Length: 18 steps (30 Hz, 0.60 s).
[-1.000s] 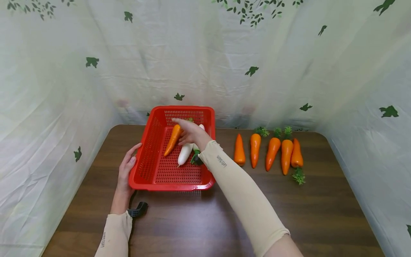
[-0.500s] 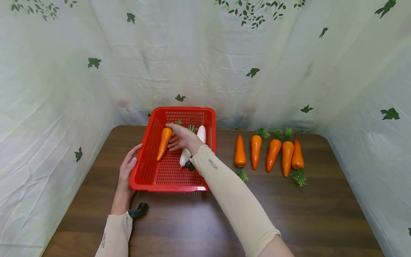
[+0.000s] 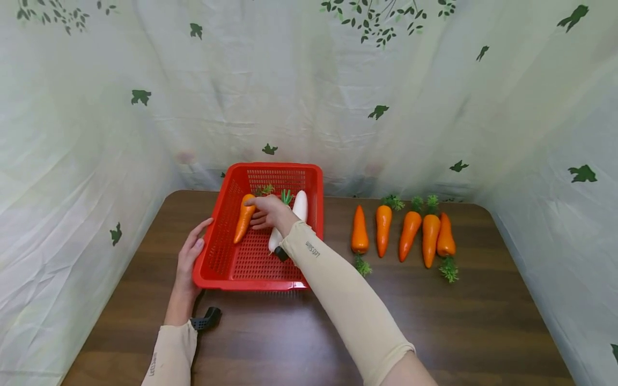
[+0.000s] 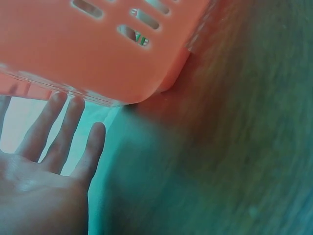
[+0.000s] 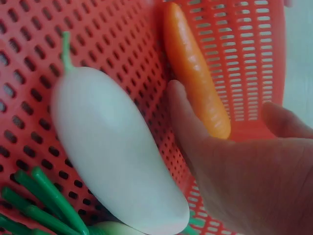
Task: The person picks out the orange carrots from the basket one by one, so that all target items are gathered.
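Note:
A red mesh basket [image 3: 212, 252] stands on the brown table [image 3: 434, 321]. My right hand [image 3: 256, 206] reaches into it and holds an orange carrot [image 3: 243, 220] by its thick end, between thumb and forefinger. The carrot leans along the basket's left wall. In the right wrist view the carrot [image 5: 195, 68] lies beside my thumb, with a white radish [image 5: 112, 156] on the basket floor [image 5: 98, 29]. Two white radishes [image 3: 300, 206] lie under my right wrist. My left hand [image 3: 201, 233] rests flat against the basket's left outer side, and its straight fingers [image 4: 63, 127] show beside the basket [image 4: 73, 49].
Several orange carrots [image 3: 409, 228] with green tops lie in a row on the table to the right of the basket. A black strap piece [image 3: 207, 317] sits by my left wrist. A white leaf-print curtain [image 3: 72, 161] closes in the table on three sides.
My right hand has carried the carrot leftward and down, from the basket's middle to its left wall. The left hand and the basket have stayed in place.

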{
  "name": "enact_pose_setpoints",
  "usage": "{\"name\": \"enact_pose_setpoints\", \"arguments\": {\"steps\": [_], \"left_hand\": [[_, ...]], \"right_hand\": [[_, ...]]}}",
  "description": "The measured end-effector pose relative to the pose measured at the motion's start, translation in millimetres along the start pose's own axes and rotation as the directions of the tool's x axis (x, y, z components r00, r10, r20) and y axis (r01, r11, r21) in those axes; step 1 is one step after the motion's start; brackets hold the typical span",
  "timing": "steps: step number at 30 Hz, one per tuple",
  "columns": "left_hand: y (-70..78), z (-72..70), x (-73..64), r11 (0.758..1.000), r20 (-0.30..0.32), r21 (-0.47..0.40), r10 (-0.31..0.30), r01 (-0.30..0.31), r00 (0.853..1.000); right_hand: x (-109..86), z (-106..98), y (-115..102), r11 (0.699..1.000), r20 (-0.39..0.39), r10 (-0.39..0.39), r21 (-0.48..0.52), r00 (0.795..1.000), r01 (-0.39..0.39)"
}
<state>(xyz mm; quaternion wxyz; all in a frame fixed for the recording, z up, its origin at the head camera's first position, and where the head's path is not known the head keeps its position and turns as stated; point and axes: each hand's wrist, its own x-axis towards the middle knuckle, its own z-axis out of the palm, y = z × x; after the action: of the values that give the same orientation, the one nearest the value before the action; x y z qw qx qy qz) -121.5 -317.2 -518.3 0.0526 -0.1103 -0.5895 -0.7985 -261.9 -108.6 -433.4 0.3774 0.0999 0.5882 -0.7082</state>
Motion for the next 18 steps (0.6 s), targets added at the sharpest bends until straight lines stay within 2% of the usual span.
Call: {"name": "enact_pose_setpoints", "arguments": {"steps": [7,13,18], "left_hand": [[1.0,-0.3,-2.6,1.000,-0.012,0.013,-0.025,0.025,1.000],[1.2,-2.4,-2.8,0.999,0.004,0.006,-0.042,0.042,0.999],[2.3,-1.7,-0.2,0.999,-0.008,0.009,-0.051,0.051,0.999]], "right_hand": [[-4.3,10.7,3.9,0.995,0.002,-0.040,-0.088,0.999,0.040],[-4.7,21.5,10.2,0.991,0.019,-0.072,-0.115,0.997,0.074],[-4.6,27.8,12.1,0.985,-0.001,-0.097,-0.144,0.995,0.096]]}}
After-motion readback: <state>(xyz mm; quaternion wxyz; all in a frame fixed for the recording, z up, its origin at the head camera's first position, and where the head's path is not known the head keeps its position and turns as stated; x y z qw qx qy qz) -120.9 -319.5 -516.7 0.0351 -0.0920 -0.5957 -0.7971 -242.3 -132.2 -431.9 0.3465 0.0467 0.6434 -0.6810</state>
